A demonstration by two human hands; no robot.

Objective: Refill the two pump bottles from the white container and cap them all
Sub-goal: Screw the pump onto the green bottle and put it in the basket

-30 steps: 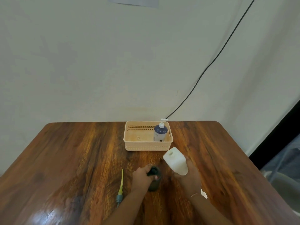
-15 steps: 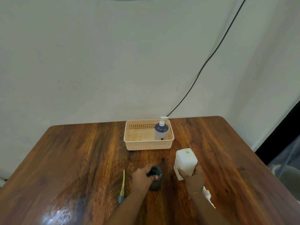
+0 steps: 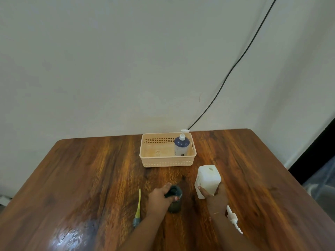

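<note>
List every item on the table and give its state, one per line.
white container: upright, uncapped, held by right hand
dark bottle: upright on table, pump off, gripped by left hand
yellow-tubed pump: lying loose on table
white pump: lying loose beside right wrist
blue pump bottle: upright in basket, pump fitted
basket: upright, holds only the blue bottle

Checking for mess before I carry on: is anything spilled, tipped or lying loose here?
No spill shows. Two pump heads lie loose on the table: a yellow-tubed one left of the dark bottle, a white one by the right wrist. The white container stands upright, uncapped.
</note>
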